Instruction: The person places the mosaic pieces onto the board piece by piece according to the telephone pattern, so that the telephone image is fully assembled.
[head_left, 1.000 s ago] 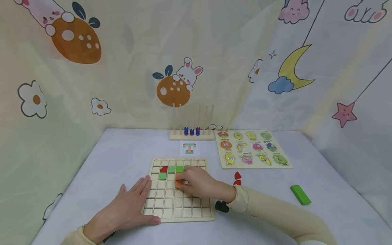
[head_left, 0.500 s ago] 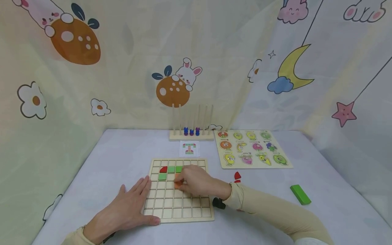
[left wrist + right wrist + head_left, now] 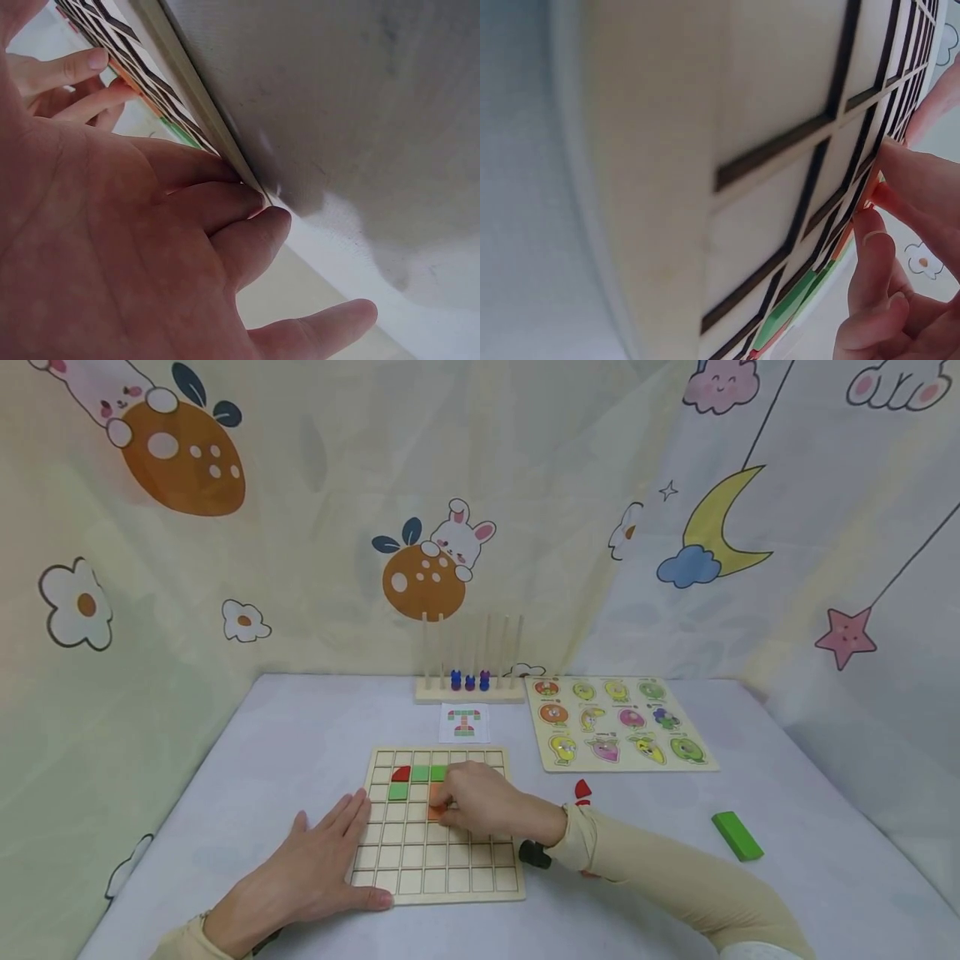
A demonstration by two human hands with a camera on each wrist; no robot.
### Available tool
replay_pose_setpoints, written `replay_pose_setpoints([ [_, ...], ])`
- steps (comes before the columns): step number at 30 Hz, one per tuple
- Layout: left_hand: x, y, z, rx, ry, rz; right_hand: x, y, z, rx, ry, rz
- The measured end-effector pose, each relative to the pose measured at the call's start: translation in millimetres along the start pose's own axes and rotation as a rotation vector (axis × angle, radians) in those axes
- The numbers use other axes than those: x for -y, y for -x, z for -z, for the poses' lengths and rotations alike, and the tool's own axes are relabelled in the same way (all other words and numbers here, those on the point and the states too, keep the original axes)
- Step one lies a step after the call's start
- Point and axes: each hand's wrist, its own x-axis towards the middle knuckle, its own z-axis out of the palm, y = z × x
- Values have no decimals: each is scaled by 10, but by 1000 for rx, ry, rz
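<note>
A wooden grid board [image 3: 412, 860] lies on the table, holding a red rounded-corner tile [image 3: 401, 773] and several green tiles [image 3: 420, 773]. My left hand [image 3: 307, 868] lies along its left side with fingers straight, the fingertips meeting the board's edge [image 3: 187, 82] in the left wrist view. Over the upper middle of the grid, my right hand [image 3: 483, 802] pinches an orange tile [image 3: 435, 814] with curled fingers and thumb. In the right wrist view those fingers [image 3: 874, 251] meet at the grid surface, past a green tile [image 3: 787, 300]. My right hand hides some cells behind it.
A pattern card [image 3: 464, 723] with a T shape lies behind the board. Further back stand a peg rack [image 3: 468, 691] with blue beads and a fruit puzzle board [image 3: 622, 727]. Loose red tiles [image 3: 582, 789] and a green block [image 3: 737, 836] lie to the right.
My right hand and forearm have shifted slightly left, and the sleeve covers more of the lower red tile. The left hand stays in place, and the orange tile remains at the same spot.
</note>
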Motion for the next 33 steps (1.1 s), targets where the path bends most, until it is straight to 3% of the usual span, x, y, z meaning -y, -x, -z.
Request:
replay_pose_setpoints([
  [21,-6,1,3,3,4,-1,-38,54,-18,-40,-76,15],
  [26,2,-4,-6,11,12,3,-104,229,13,-84,-124,10],
  [33,12,-3,-10,3,8,4,-384,667,47,-144,-213,-127],
])
